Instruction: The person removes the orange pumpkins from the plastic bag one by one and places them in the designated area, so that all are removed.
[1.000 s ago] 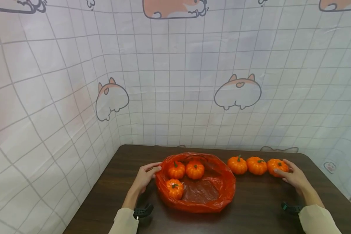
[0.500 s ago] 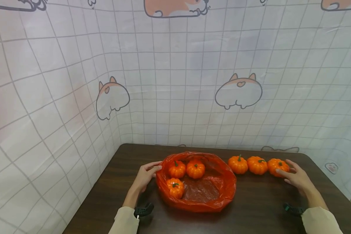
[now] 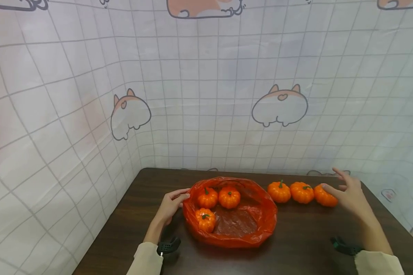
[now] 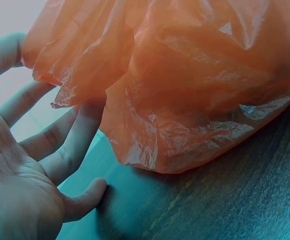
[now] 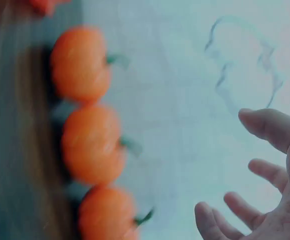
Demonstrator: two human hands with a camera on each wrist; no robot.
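A red plastic bag (image 3: 227, 241) sits with its mouth spread wide on the table. Inside it lie three small orange pumpkins, two at the back (image 3: 229, 197) and one at the front left (image 3: 205, 220). My left hand (image 3: 169, 208) holds the bag's left rim; in the left wrist view its fingers pass partly behind the thin plastic (image 4: 195, 100). To the right of the bag stands a row of three more pumpkins (image 3: 301, 192) with green stems. Fingers spread and holding nothing, my right hand (image 3: 351, 194) is raised over the rightmost pumpkin (image 3: 325, 196), partly covering it.
The dark wooden table (image 3: 296, 236) ends at a white grid-patterned cloth (image 3: 220, 133) hung behind and to the left. Black devices are worn at the left wrist (image 3: 169, 245) and the right wrist (image 3: 345, 246).
My right hand has let go of the rightmost pumpkin and lifted up, its fingers opening. The left hand, the bag and the pumpkins stay in place.
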